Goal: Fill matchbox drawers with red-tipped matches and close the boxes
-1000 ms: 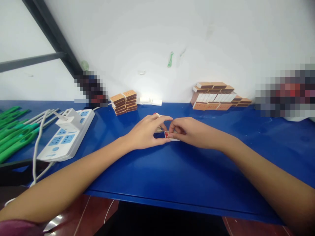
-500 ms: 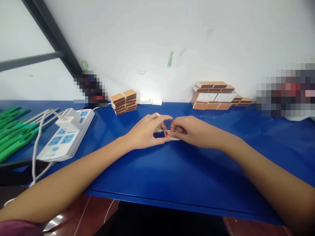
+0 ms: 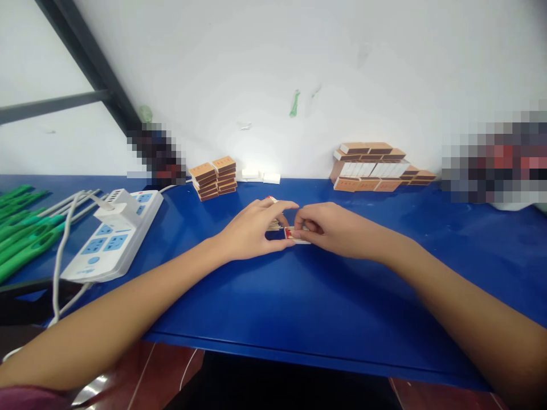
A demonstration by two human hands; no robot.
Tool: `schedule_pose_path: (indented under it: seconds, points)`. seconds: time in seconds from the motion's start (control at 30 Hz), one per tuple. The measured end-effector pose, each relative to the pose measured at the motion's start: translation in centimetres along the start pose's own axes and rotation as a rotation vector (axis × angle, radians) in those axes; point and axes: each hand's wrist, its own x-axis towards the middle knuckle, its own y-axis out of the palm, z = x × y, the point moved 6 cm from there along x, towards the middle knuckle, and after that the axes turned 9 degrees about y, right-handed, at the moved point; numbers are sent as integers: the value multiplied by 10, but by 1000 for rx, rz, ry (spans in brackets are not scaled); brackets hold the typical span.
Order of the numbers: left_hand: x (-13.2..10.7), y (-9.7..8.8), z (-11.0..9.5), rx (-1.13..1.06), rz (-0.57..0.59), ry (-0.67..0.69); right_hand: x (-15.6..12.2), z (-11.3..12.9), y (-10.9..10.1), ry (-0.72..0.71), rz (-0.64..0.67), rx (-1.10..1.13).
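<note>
A small white matchbox tray (image 3: 303, 242) lies on the blue table between my hands, with red-headed matches (image 3: 289, 233) inside. My left hand (image 3: 252, 230) steadies its left end, thumb at the near side and a bent finger at the far side, the index finger stretched above. Over the tray, my right hand (image 3: 331, 228) is closed in a pinch, thumb on the matches; the fingertips partly hide what it grips. Loose matches (image 3: 274, 225) lie behind my left hand, mostly covered by it.
Stacked matchboxes (image 3: 213, 176) stand at the back left, a larger stack (image 3: 371, 168) at the back right. White trays (image 3: 271, 177) lie by the wall. On the left are a power strip (image 3: 115, 242) with cables and green-handled tools (image 3: 34, 239).
Both hands keep nearly the same pose at the tray. The whole view has shifted very slightly.
</note>
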Motion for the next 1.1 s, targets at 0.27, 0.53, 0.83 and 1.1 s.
schedule_pose_path:
  seconds: [0.27, 0.53, 0.83, 1.1]
  points:
    - [1, -13, 5, 57, -83, -32, -6, 1, -32, 5, -469, 3]
    - [-3, -46, 22, 259, -352, -175, -8, 19, -11, -160, -432, 29]
    - [-7, -50, 29, 304, -410, -241, 11, 31, 35, -235, -305, -26]
    - [-6, -45, 25, 305, -391, -227, 17, 20, 38, -138, -255, 22]
